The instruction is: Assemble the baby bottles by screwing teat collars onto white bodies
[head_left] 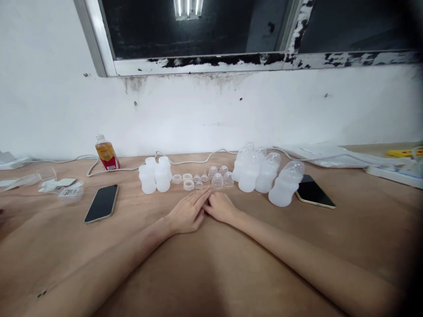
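Fingers of the left hand (187,213) lie fairly straight and close together across those of the right hand (222,207), which are curled in underneath; the overlap hides their tips, so whether they pinch anything I cannot tell. Just past the fingertips stand small clear teats (198,184) and, slightly right, larger clear domes (217,180). Resting low and still seems sound here, since a careless push forward could scatter such light pieces. White rings (188,185) sit just left of the teats, and a light pinch on the rim should suit them best. Farther left of the fingers, white uncapped bottles (162,179) stand bunched; gripping one around its narrow middle would likely spare its neighbours. To the right, similar bottles (248,178) wear clear tops, and one capped bottle (282,191) stands nearer, in front of a dark phone (313,192). Another phone (102,203) lies well left on the worktop (211,281). Behind everything runs a white cable (211,155); keeping forearms low and clear of it looks wise.
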Demonstrator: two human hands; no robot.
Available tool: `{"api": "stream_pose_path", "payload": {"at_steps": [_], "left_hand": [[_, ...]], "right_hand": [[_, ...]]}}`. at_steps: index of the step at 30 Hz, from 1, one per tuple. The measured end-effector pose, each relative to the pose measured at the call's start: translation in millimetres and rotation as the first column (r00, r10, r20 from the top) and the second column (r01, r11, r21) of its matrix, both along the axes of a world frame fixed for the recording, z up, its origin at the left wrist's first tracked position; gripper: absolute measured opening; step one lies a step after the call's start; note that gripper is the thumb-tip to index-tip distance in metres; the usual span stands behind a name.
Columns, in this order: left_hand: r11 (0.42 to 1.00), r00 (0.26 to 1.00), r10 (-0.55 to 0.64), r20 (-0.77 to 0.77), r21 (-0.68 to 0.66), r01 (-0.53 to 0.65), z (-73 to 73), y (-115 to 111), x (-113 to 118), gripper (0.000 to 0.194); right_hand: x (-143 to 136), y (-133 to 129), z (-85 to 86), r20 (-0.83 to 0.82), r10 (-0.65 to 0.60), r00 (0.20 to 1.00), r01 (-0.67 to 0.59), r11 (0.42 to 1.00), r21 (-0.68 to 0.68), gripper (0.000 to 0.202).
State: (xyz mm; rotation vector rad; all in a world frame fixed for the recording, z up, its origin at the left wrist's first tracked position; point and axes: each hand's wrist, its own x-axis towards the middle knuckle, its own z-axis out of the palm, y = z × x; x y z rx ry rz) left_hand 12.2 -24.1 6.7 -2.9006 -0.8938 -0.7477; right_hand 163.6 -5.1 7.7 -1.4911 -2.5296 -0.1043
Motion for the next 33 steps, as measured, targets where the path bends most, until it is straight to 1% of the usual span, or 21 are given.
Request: {"api": "stream_pose_path", "payload": {"at_steps": [2,5,7,10,12,17,20,23,25,26,28,31,33], "left_hand": [[0.999,0.999,0.042,0.025,0.005,-0.042,-0.5,0,-1,0.059],[0.994,0.992,0.105,0.066,0.004,-0.105,-1.5,0,-1,0.056],[0.987,0.983,0.161,0.093,-0.022,-0.159,-1.9,1,0,0.056],[0.972,0.971,0.226,0.08,-0.076,-0.22,-1.8,2,2,0.059],[0.968,0.969,0.241,0.057,-0.09,-0.236,-1.5,4,3,0.06],[0.958,0.96,0.276,0.056,-0.096,-0.27,-3.5,7,3,0.047],[0.96,0.962,0.265,0.063,-0.109,-0.257,-3.7,9,2,0.046],[0.958,0.962,0.271,-0.035,-0.087,-0.273,2.1,8,3,0.045],[0.941,0.933,0.326,-0.15,-0.041,-0.335,9.7,6,2,0.043],[0.925,0.905,0.367,-0.216,-0.012,-0.379,14.2,5,2,0.041],[0.883,0.823,0.455,-0.339,0.053,-0.466,23.1,1,-1,0.032],[0.834,0.709,0.525,-0.471,0.122,-0.537,32.9,-2,-9,0.021],[0.813,0.67,0.559,-0.489,0.163,-0.559,34.4,0,-13,0.021]], "right_hand": [[1,0,1.2,-0.007,-0.002,1.0,0.002,1.0,-0.001,0.035],[2,2,4.1,-0.058,0.043,0.997,-0.045,0.999,-0.03,0.03],[3,4,6.2,-0.1,0.076,0.992,-0.082,0.995,-0.056,0.029],[3,5,8.4,-0.131,0.096,0.987,-0.106,0.992,-0.072,0.029],[3,4,9.1,-0.136,0.103,0.985,-0.114,0.991,-0.075,0.027],[5,3,6.8,-0.161,0.101,0.982,-0.118,0.989,-0.094,0.026],[7,7,2.4,-0.266,0.13,0.955,-0.156,0.984,-0.081,0.024],[8,12,-2.5,-0.396,0.173,0.902,-0.216,0.974,-0.067,0.022],[8,13,-4.6,-0.447,0.14,0.883,-0.18,0.983,-0.047,0.023],[7,13,-5.1,-0.463,0.103,0.881,-0.134,0.99,-0.035,0.024],[6,11,-5.3,-0.466,0.005,0.885,-0.016,1.0,-0.019,0.027],[5,8,-5.0,-0.391,-0.119,0.913,0.125,0.992,-0.011,0.026],[5,7,-5.6,-0.334,-0.153,0.93,0.164,0.986,0.005,0.021]]}}
